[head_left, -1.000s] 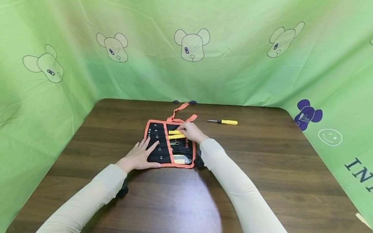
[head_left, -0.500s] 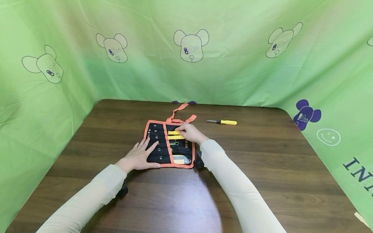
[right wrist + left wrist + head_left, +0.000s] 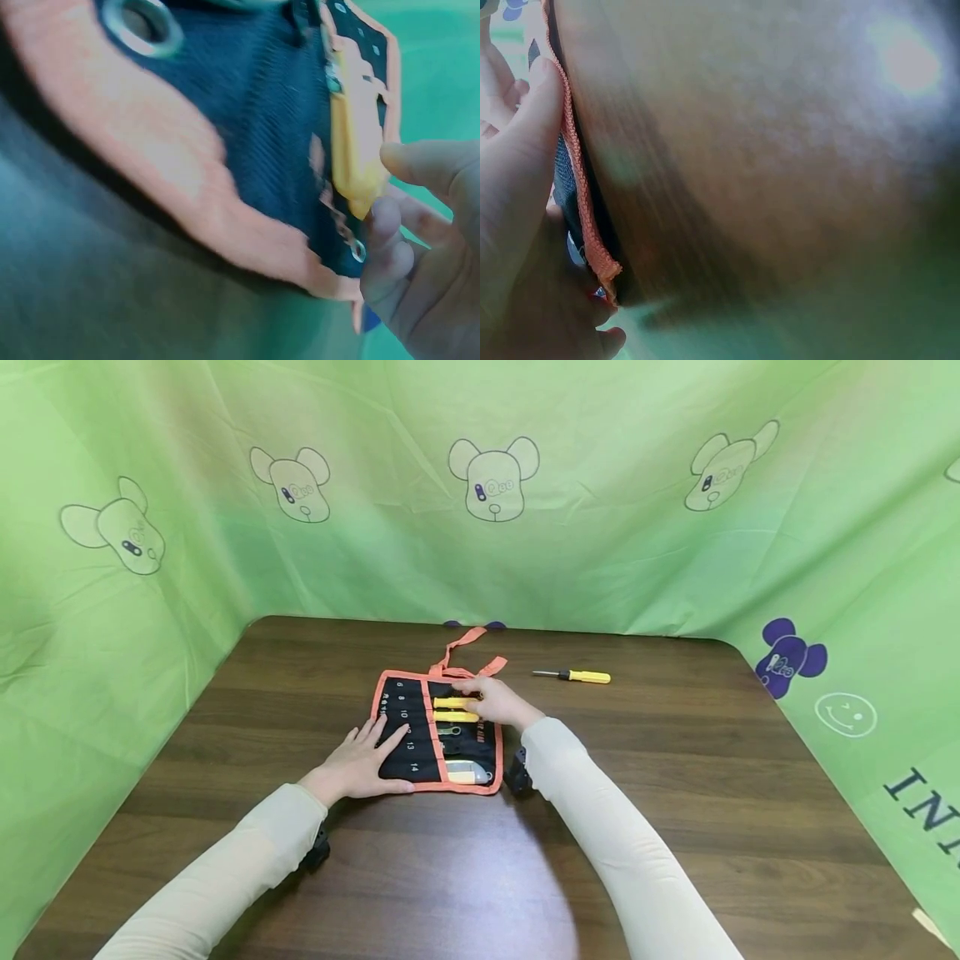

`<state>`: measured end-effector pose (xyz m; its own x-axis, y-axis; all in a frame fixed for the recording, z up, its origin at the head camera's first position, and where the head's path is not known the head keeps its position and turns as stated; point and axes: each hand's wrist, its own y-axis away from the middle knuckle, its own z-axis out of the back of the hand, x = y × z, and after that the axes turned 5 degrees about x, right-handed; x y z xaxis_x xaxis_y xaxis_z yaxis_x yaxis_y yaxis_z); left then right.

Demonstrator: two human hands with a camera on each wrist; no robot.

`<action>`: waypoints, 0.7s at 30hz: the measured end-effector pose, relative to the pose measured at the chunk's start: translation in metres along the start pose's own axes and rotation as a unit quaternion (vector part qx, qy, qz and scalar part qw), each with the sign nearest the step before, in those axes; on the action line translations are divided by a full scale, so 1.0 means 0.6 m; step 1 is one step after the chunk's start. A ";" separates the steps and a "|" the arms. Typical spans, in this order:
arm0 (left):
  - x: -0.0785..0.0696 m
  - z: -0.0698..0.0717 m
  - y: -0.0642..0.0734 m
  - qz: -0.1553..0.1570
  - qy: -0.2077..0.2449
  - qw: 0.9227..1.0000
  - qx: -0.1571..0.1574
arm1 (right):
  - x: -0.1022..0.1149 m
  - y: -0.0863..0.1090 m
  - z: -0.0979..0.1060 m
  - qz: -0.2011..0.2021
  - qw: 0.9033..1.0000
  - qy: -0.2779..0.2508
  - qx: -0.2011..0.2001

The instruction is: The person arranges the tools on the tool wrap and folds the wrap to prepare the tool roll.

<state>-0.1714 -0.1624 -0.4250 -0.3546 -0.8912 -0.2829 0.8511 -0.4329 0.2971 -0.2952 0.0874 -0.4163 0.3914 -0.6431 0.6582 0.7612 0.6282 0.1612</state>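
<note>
A black tool roll with orange trim (image 3: 412, 747) lies unrolled on the table. My left hand (image 3: 360, 764) rests on its left part with fingers spread and thumb along the near edge. My right hand (image 3: 498, 702) is at the ends of two yellow tool handles (image 3: 456, 717) that stick out of the pockets. In the right wrist view, the thumb and fingertips stand apart around the yellow handle's end (image 3: 356, 169). Nearer in the roll sit a wrench (image 3: 452, 731) and a grey-and-yellow utility knife (image 3: 467, 772). The tools' other ends are hidden in the pockets.
A screwdriver with a yellow handle (image 3: 587, 677) lies on the brown wooden table (image 3: 675, 777), right of the roll. Orange tie straps (image 3: 453, 652) trail from the roll's far edge. A green printed cloth (image 3: 600, 543) hangs around the table.
My right hand has drawn back slightly to the right, and its fingers have loosened, showing more of the upper yellow handle. The left hand stays in place.
</note>
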 end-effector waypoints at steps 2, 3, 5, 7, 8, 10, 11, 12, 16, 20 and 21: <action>0.000 -0.001 0.000 -0.001 -0.001 1.000 0.000 | -0.001 0.005 0.012 -0.004 1.000 -0.007 -0.014; 0.000 -0.001 0.000 -0.002 -0.001 1.000 -0.001 | -0.002 0.009 0.019 -0.005 1.000 -0.012 -0.022; 0.001 -0.001 -0.001 -0.002 -0.002 1.000 -0.002 | -0.006 0.015 0.035 -0.004 0.999 -0.017 -0.041; 0.002 -0.002 -0.001 -0.002 0.001 1.000 -0.004 | -0.011 0.022 0.051 -0.004 0.998 -0.016 -0.064; 0.002 -0.002 -0.001 -0.002 0.002 1.000 -0.004 | -0.014 0.026 0.059 -0.004 0.997 -0.012 -0.076; 0.002 -0.002 -0.001 -0.001 0.003 1.000 -0.003 | -0.021 0.033 0.074 -0.002 0.995 -0.011 -0.098; 0.002 -0.001 -0.001 -0.001 0.003 1.000 -0.003 | -0.026 0.037 0.082 -0.002 0.994 -0.008 -0.108; 0.002 -0.001 -0.001 -0.001 0.003 1.000 -0.003 | -0.030 0.041 0.090 -0.003 0.993 -0.007 -0.118; 0.002 -0.002 -0.001 0.000 0.002 1.000 -0.001 | -0.053 0.060 0.119 -0.012 0.989 -0.007 -0.147; 0.003 -0.002 -0.002 0.000 0.002 1.000 -0.001 | -0.079 0.078 0.141 -0.037 0.985 -0.021 -0.168; 0.003 -0.002 -0.002 0.000 0.002 1.000 -0.001 | -0.086 0.083 0.146 -0.044 0.984 -0.025 -0.172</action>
<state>-0.1725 -0.1636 -0.4272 -0.3529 -0.8909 -0.2859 0.8520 -0.4323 0.2953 -0.3229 0.1900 -0.3781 0.2958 -0.6609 0.6897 0.9245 0.3799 -0.0325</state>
